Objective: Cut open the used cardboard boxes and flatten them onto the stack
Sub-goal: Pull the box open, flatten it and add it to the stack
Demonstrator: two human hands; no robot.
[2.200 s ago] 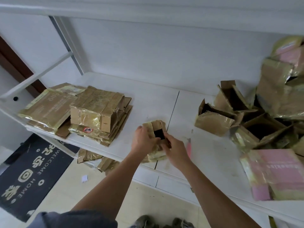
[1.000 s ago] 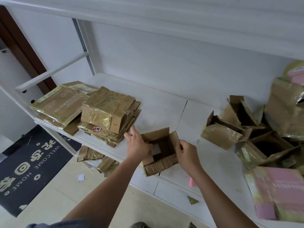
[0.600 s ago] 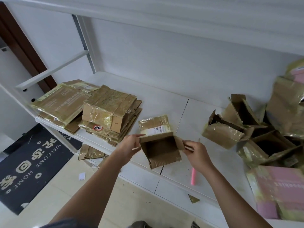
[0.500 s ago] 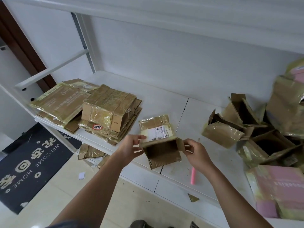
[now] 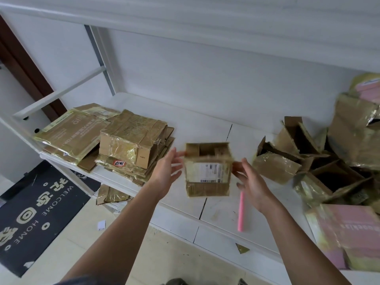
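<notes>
A small taped cardboard box with a white shipping label facing me stands with its open top up in the middle of the white shelf surface. My left hand is at its left side with fingers spread, the fingertips touching its upper left edge. My right hand is at its right side, fingers also straight, at or just off the box wall. The stack of flattened boxes lies to the left. A pink cutter lies on the shelf below my right hand.
A heap of open, unflattened boxes fills the right side, with a pink-printed box at the front right. Cardboard pieces lie on a lower level under the stack. A dark doormat covers the floor at left.
The small box has been turned from flaps spread open to standing with its label toward me. Both hands have let go of its flaps and now sit flat-fingered at its sides.
</notes>
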